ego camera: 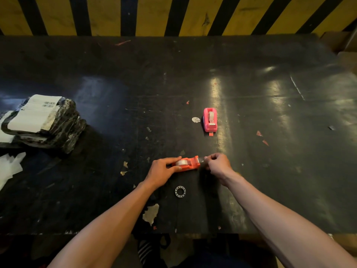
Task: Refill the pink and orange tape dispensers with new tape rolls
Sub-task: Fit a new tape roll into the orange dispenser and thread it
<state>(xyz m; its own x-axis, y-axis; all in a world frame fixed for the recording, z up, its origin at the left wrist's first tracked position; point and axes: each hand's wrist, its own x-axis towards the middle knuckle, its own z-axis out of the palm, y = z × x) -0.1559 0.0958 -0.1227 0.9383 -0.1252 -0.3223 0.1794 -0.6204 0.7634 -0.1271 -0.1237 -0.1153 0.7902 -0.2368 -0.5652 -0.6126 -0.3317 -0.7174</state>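
The orange tape dispenser (pixel 190 163) lies on the dark table near me with a clear tape roll (pixel 181 162) seated in it. My left hand (pixel 162 171) grips its left end, thumb and fingers on either side of the roll. At the cutter end, my right hand (pixel 218 164) pinches the tape's free end. Farther back, the pink tape dispenser (pixel 210 119) stands with a roll inside and a short tape tab sticking out at its front. An empty grey tape core (pixel 180 191) rests on the table just in front of my hands.
A stack of black-wrapped parcels with white labels (pixel 41 122) sits at the left, with white paper (pixel 10 167) in front of it. A small round white sticker (pixel 195 119) lies left of the pink dispenser. Bits of torn paper litter the table (pixel 270 113). A yellow-and-black striped wall stands behind.
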